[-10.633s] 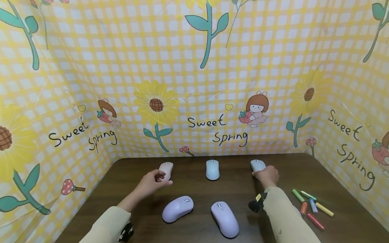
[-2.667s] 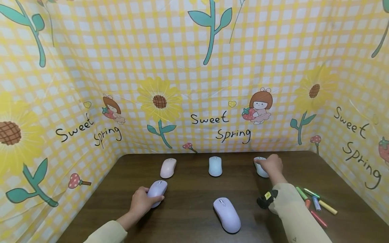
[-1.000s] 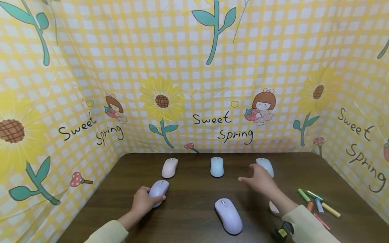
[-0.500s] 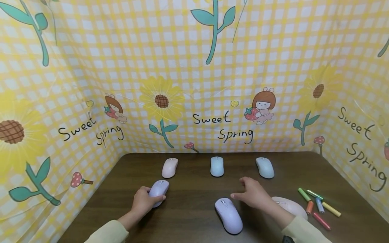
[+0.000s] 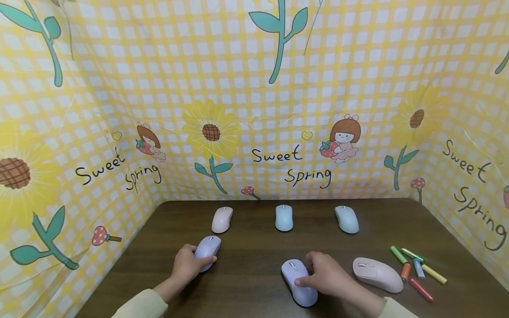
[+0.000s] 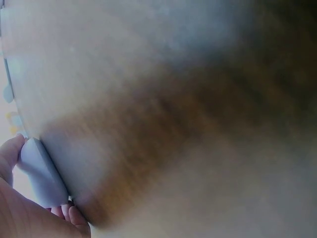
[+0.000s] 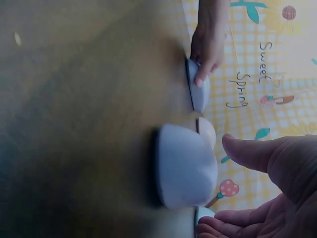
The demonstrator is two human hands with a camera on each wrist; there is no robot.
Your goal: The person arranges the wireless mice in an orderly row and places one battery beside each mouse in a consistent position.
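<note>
My left hand (image 5: 187, 264) grips a lilac computer mouse (image 5: 209, 251) on the brown table, thumb along its right side and fingers round its left. In the left wrist view, the thumb and fingertips hold this mouse (image 6: 42, 173) at opposite sides. My right hand (image 5: 328, 274) hovers at a second lilac mouse (image 5: 296, 276), whose front points up and slightly left. Its thumb overlaps this mouse in the head view. In the right wrist view, the right hand (image 7: 277, 183) has thumb and fingers spread, with a gap between them and the mouse (image 7: 185, 166).
Along the far edge stand a pink mouse (image 5: 222, 220), a light blue mouse (image 5: 284, 218) and another pale blue one (image 5: 347, 219). A larger pink mouse (image 5: 377, 274) lies right of my right hand, beside several coloured short sticks (image 5: 421, 289). Checked cloth (image 5: 254, 110) walls the table.
The left hand earlier went from the back pink mouse to the lilac one, now turned and further left. The right hand left the back-right mouse and came nearer, uncovering the larger pink mouse.
</note>
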